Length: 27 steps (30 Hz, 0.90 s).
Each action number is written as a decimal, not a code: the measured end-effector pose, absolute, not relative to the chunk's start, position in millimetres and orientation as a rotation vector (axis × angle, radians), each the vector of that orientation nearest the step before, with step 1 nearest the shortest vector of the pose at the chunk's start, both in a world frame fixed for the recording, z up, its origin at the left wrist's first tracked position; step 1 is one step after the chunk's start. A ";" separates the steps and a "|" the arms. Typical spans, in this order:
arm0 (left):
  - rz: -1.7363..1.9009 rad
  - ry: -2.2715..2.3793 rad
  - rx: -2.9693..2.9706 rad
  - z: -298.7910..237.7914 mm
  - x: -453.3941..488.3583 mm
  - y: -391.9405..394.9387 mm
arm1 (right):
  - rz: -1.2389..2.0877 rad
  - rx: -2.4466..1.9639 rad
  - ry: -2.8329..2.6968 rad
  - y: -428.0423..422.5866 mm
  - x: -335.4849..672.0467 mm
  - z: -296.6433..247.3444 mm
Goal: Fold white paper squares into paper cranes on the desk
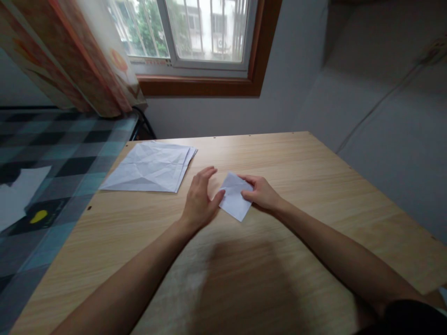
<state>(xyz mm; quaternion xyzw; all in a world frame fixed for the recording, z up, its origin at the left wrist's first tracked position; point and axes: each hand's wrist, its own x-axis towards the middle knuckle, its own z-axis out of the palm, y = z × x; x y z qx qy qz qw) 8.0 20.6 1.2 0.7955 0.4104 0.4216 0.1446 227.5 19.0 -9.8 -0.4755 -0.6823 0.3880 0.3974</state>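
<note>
A small folded square of white paper (234, 197) is held above the middle of the wooden table (279, 158), turned so that one corner points toward me. My right hand (260, 191) grips its right corner, thumb on top and fingers behind. On the other side, my left hand (202, 197) has its fingers spread and raised, with the thumb tip at the paper's left corner. Whether that thumb presses on the paper or only touches it is hard to see.
Creased white sheets (150, 165) lie stacked at the table's far left. Beyond the left edge is a bed with a checked cover (80, 139), bearing white paper (26, 190) and a dark item with a yellow mark (38, 216). A window (209, 32) and curtain (70, 51) are behind.
</note>
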 end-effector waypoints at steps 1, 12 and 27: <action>1.102 1.106 2.461 2.4 6.1 20.7 | 0.878 -1.230 -1.840 20.7 230.7 -8.7; 0.240 1.026 2.810 -0.5 8.3 22.9 | 0.212 -1.263 -2.300 6.2 222.1 -16.2; 0.365 0.940 2.802 8.1 -5.9 31.6 | 0.146 -1.295 -2.452 -37.0 259.6 -15.3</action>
